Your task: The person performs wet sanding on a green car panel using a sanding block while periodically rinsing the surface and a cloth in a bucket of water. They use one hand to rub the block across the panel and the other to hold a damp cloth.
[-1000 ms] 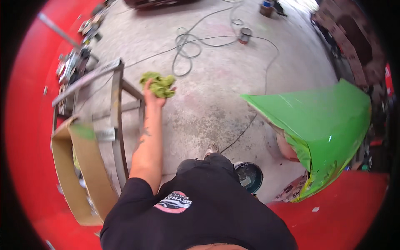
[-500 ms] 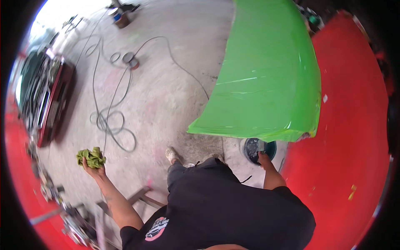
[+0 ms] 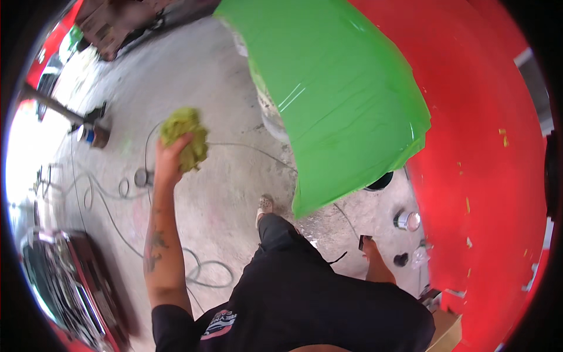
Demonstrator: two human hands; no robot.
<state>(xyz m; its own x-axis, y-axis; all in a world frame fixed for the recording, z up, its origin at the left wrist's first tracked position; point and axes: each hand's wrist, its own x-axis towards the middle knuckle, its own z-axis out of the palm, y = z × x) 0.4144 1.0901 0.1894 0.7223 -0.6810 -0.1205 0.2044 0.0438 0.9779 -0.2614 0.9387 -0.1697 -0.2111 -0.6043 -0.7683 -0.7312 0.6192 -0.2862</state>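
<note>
My left hand (image 3: 169,159) is raised at the left, arm stretched forward, fingers closed round a crumpled yellow-green cloth (image 3: 186,132). The cloth hangs over the floor, apart from the panel. Low at my right side, my right hand (image 3: 370,249) grips a small dark flat piece (image 3: 361,242); its kind is too small to tell. Ahead of me stands a large glossy green car panel (image 3: 346,100), its near corner close to my legs. A dark bucket (image 3: 380,182) is partly hidden beneath the panel's near right edge.
A big red surface (image 3: 481,152) curves along the right. A metal can (image 3: 407,220) stands on the floor beside it, with a cardboard box (image 3: 447,332) nearer. A thin hose (image 3: 212,276) loops over the concrete; a dark red car part (image 3: 76,281) lies left.
My left hand has swung up and forward with the cloth. My right hand has come away from the bucket with the flat piece. The view has turned and shifted.
</note>
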